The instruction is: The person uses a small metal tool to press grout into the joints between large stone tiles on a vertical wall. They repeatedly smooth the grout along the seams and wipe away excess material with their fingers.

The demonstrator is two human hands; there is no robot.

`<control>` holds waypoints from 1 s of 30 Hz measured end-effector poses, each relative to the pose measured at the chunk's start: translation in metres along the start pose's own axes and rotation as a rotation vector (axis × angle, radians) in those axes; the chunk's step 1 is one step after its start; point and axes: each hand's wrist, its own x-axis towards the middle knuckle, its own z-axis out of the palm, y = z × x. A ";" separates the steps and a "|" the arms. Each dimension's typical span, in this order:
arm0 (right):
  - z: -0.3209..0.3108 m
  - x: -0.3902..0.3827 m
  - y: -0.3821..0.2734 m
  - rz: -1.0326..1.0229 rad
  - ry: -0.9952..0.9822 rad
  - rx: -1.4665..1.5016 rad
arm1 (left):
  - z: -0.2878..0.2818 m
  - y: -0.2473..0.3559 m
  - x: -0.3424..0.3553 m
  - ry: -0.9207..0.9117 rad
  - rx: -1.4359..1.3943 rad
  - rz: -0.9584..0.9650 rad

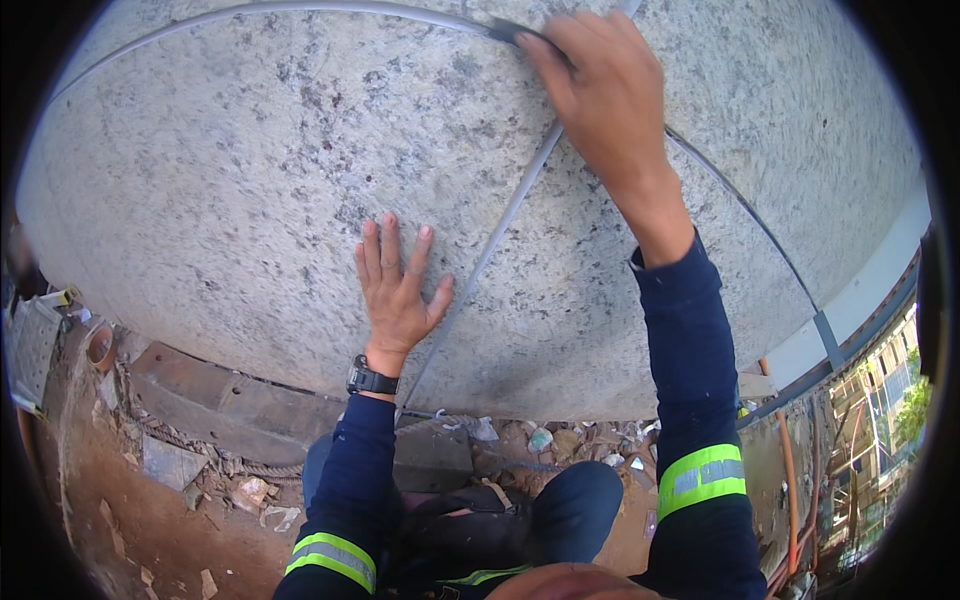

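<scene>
My left hand (395,285) lies with fingers spread on a speckled, pale concrete surface (250,180), left of a straight light-grey strip (510,200) that runs diagonally down it. At the upper right, my right hand (605,100), slightly blurred, grips a small dark tool (515,30) at a thin grey strip (270,8) crossing the top. Its fingers hide part of the tool and where the strips meet. A darker thin line (750,205) curves from behind that hand down to the right edge.
Below the surface lie a concrete ledge (240,395), rope (270,470), rubble (565,445) and a broken grey piece (170,465) on dirt ground. A dark bag (460,515) sits between my knees. Orange pipes (788,480) and scaffold-like framework (865,430) stand at the right.
</scene>
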 end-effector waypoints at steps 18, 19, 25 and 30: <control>-0.021 0.010 -0.002 0.141 -0.130 -0.040 | -0.002 0.001 0.000 -0.017 -0.006 0.019; -0.024 0.007 0.000 0.191 -0.171 -0.024 | -0.003 0.000 0.000 -0.014 -0.005 0.024; -0.030 0.004 0.002 0.203 -0.196 -0.015 | 0.000 0.002 -0.001 -0.014 -0.007 0.010; -0.029 -0.002 0.013 0.107 -0.190 0.019 | -0.002 0.003 0.000 -0.022 0.011 0.007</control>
